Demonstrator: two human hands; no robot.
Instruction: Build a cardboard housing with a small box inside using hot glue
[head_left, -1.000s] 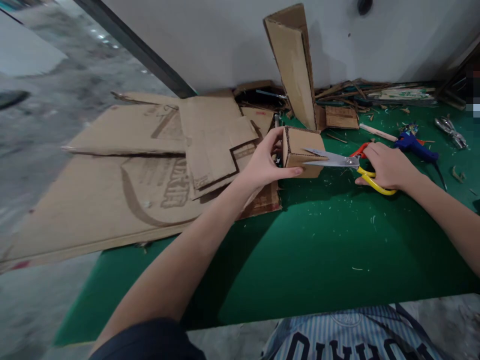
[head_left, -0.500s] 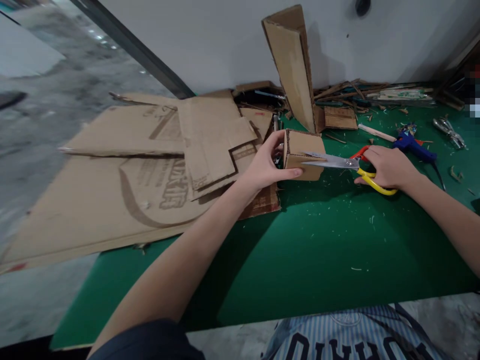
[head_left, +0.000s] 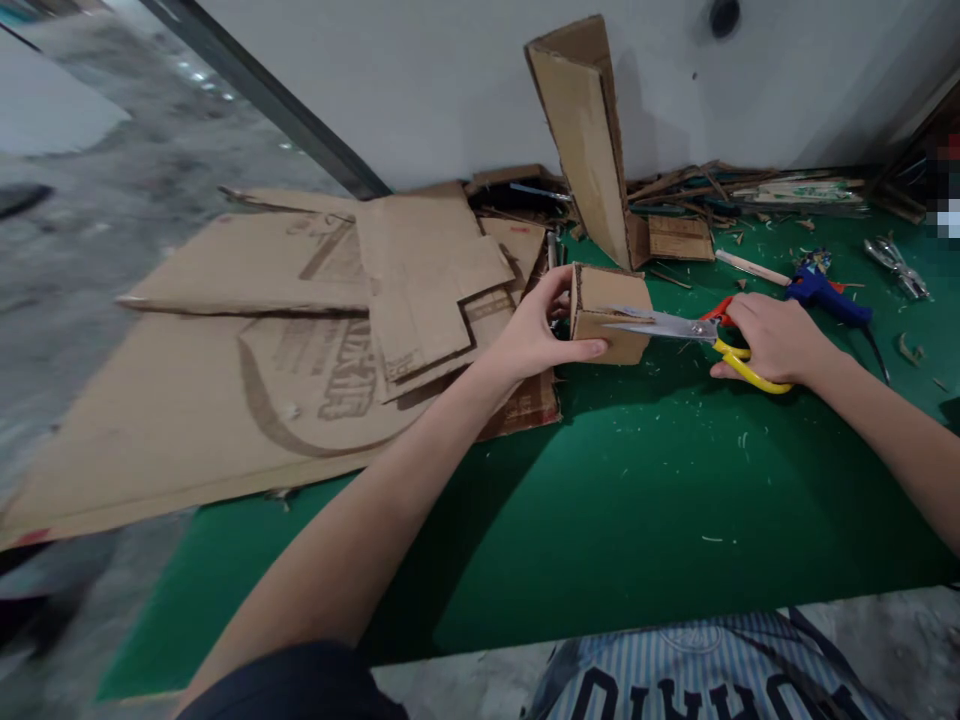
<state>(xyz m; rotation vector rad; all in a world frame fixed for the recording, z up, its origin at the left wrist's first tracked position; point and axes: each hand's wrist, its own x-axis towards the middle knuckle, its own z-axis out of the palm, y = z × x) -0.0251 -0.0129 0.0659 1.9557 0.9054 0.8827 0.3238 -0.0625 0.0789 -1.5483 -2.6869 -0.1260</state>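
Left hand pinches cardboard piece; right hand grips scissors, handles mostly hidden.

Your right hand covers most of the handles of the scissors. Some fingers of your left hand go behind the box, so their tips are hidden. The big sheet is cut off at the left edge. The floor in the upper left is blurred. A patch at the right edge is pixelated. The print on the shirt is cut off at the bottom.
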